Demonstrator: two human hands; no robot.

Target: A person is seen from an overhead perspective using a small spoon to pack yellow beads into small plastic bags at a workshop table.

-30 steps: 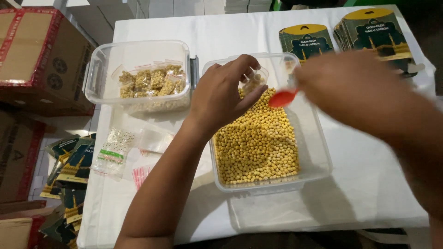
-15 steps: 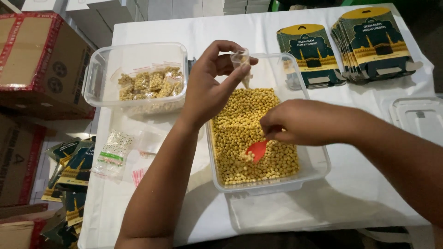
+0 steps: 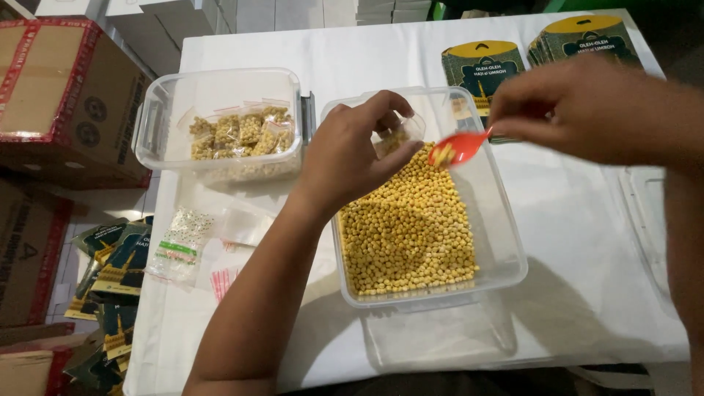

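The tub of yellow beans sits near the front edge of the white table, its near rim just short of that edge and resting over a clear lid that pokes out in front. To its left, almost touching, a second tub holds filled packets; open cloth lies to the right as far as another clear lid at the table's right edge. Behind the bean tub, green and yellow pouches stand in two stacks close to its far rim. Empty bags lie at the table's left edge, with cardboard boxes and more pouches on the floor beyond. The left hand reaches in from the lower left, forearm crossing the tub's left wall, fingers curled and pinched around a small clear bag held over the far end of the beans; the bag already shows some beans inside. The right hand comes from the right, above the tub's far right corner, fingers closed on the handle of a red spoon. The spoon's bowl carries a few beans and hangs just beside the bag's mouth, not quite touching it. The beans fill most of the tub floor, thinning towards the right wall.
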